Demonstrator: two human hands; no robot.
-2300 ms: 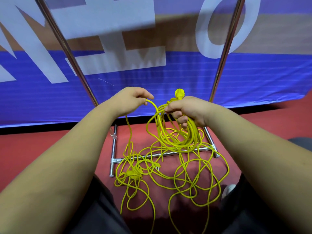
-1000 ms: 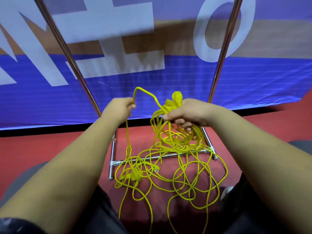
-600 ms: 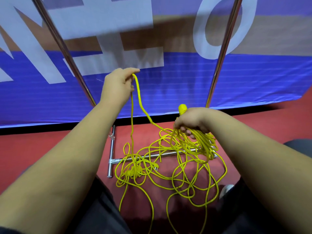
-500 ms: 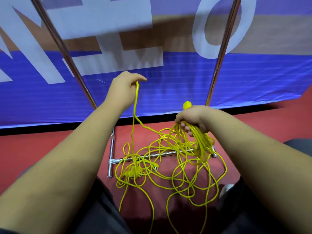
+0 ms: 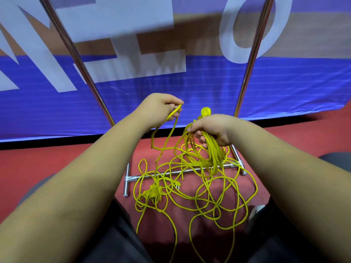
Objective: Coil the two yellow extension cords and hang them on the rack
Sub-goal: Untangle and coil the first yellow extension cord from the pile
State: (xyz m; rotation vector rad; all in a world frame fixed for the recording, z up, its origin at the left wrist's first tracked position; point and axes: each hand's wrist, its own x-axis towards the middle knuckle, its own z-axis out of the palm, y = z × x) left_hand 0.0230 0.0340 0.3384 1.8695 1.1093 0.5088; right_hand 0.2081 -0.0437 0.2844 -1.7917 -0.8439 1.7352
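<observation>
My right hand (image 5: 212, 129) grips a bunch of yellow cord loops (image 5: 213, 155) that hang down from it, with a yellow plug end (image 5: 206, 112) sticking up above the knuckles. My left hand (image 5: 159, 109) pinches a single strand of the same yellow cord, which runs down to the tangle. A loose tangle of yellow extension cord (image 5: 191, 194) lies on the red floor, with a plug cluster (image 5: 152, 192) at its left. The chrome rack's base bar (image 5: 171, 173) lies under the tangle, and its two uprights (image 5: 76, 56) rise on either side of my hands.
A blue and white banner (image 5: 190, 78) stands right behind the rack. The rack's right upright (image 5: 250, 59) passes just behind my right hand. Red floor (image 5: 38, 164) spreads to both sides. My dark trouser legs (image 5: 117, 240) frame the bottom of the view.
My left hand has come down from its raised position and closer to the right hand, bringing the strand with it. The right hand still holds the loops at about the same place.
</observation>
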